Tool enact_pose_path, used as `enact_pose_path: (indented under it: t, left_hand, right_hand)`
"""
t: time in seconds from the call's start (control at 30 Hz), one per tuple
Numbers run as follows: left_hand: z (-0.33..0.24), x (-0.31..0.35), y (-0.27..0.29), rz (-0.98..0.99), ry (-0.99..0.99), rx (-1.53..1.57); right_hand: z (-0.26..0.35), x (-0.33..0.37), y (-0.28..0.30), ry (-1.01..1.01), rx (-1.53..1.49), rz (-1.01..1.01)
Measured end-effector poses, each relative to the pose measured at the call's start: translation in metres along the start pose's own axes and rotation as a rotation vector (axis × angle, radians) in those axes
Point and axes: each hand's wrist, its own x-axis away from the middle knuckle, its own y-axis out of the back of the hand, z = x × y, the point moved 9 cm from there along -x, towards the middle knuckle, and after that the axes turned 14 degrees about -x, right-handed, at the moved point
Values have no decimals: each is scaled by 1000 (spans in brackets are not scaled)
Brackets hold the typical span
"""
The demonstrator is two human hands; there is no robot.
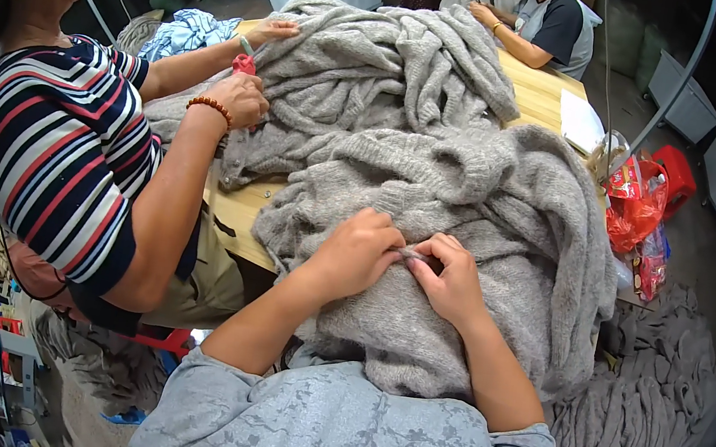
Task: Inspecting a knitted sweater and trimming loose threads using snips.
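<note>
A grey knitted sweater (426, 323) lies spread before me, part of it over the table's near edge. My left hand (358, 255) pinches a small fold of its knit, fingers closed. Right beside it, my right hand (449, 276) is closed on the same fold, thumb and forefinger pressed together. The fingertips of both hands almost meet. Whether a small tool or thread sits between them is hidden. Beyond my hands, a ribbed sweater edge (473, 171) curls up.
More grey knitwear (343, 59) is heaped across the wooden table (533, 93). On my left a co-worker in a striped shirt (68, 158) handles knitwear with a red-handled tool (244, 64). Another person (556, 23) sits opposite. Red bags (635, 210) hang at the right; grey garments (640, 414) pile below.
</note>
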Motion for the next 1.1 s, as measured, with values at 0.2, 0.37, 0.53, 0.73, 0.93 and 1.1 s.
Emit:
enact_pose_path:
  t: [0.2, 0.37, 0.53, 0.73, 0.93, 1.1]
  left_hand:
    - [22, -7, -16, 130, 174, 452]
    - [28, -11, -23, 217, 171, 492]
    - [8, -20, -6, 119, -22, 359]
    - [-2, -32, -14, 245, 80, 226]
    - [-4, -18, -1, -28, 25, 206]
    - [-11, -9, -3, -166, 50, 184]
  right_hand:
    - [-47, 1, -2, -396, -532, 66]
    - [-49, 0, -3, -375, -616, 85]
    - [-52, 0, -2, -369, -699, 80]
    - [-49, 0, 0, -325, -799, 38]
    - [-39, 4, -1, -325, -557, 19]
    - [-36, 4, 3, -270, -386, -4]
